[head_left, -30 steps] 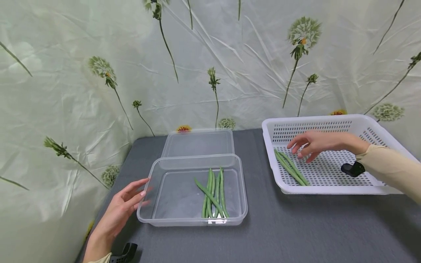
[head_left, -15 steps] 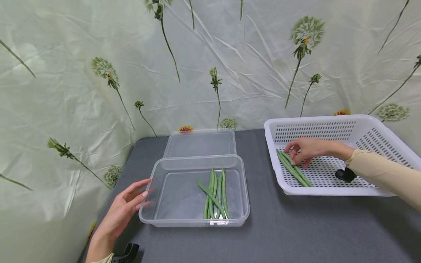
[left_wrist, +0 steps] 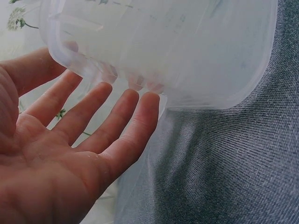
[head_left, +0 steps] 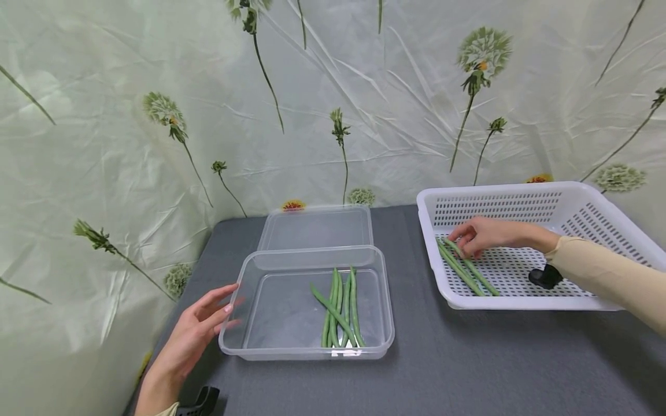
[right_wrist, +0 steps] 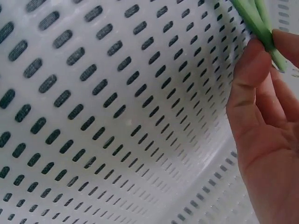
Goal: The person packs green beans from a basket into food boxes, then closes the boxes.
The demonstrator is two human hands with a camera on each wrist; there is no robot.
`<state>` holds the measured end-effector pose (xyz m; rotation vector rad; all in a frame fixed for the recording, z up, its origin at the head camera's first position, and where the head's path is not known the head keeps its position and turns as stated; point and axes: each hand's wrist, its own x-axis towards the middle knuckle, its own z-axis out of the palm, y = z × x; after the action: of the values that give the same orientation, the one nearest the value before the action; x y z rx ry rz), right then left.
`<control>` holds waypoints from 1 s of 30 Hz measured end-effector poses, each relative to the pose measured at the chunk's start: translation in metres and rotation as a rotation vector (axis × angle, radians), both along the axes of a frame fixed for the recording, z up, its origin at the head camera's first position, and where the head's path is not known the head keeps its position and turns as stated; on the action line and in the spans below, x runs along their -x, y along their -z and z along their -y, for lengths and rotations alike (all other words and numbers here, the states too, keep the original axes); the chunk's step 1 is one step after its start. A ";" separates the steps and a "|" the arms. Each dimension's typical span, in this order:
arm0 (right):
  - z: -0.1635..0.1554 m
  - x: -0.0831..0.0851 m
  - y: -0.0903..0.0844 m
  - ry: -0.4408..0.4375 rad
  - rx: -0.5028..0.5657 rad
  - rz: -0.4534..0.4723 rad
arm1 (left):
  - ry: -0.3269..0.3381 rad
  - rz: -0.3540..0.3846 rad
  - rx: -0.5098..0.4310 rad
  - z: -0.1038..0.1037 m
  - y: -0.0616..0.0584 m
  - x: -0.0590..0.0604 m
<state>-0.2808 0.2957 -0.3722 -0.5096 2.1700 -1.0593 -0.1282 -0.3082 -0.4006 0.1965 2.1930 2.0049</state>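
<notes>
In the head view my right hand reaches down into the white perforated basket. Its thumb and fingertips pinch a green bean near the bean's far end. Beside that bean lies a second green bean, along the basket's left side. The right wrist view shows the pinched green bean at the fingertips. My left hand rests its spread fingertips at the left wall of a clear plastic container. Inside the container, several green beans lie toward the right, one crossing the others.
A clear flat lid lies behind the container. Grey cloth covers the table, and a flower-printed sheet hangs along the back and left. The basket stands to the container's right, with a gap between them.
My right hand has come down and left onto the beans in the basket and now pinches one. That bean's near end has shifted right, away from its neighbour. My left hand stays put.
</notes>
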 end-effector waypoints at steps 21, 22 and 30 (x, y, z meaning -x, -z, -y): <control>-0.009 -0.021 -0.039 0.076 0.038 -0.121 | -0.014 0.012 0.038 0.001 0.001 0.000; -0.009 -0.023 -0.042 0.081 0.032 -0.120 | -0.013 0.011 0.038 0.001 0.001 0.000; -0.008 -0.033 -0.060 0.087 0.020 -0.135 | -0.013 0.003 0.028 0.000 0.001 0.000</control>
<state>-0.2480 0.3033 -0.3123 -0.5128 2.3205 -1.1229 -0.1286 -0.3079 -0.4019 0.1761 2.2248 1.9780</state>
